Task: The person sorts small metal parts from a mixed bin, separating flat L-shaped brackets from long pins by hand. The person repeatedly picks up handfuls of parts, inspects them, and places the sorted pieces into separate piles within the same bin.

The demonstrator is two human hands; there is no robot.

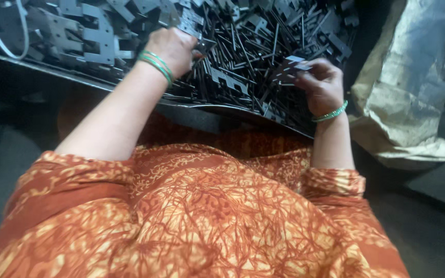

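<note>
Workshop; heaped stamped metal parts [243,46]

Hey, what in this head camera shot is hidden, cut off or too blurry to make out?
- Left hand fingertips: buried in the pile of dark metal stampings, so its grip cannot be told.
- Small stack of flat metal pieces in the right hand: count is blurred, partly covered by fingers.
- Pile's far side: cut off by the top edge.
- White cable: runs out at the top left.
- Woven sack: contents hidden, cut by the right edge.

We saw a crumpled woven sack [413,87] slumped at the right, near the tray's edge. A white cable [7,44] looped at the upper left, and orange patterned cloth [191,216] filled the foreground.
</note>
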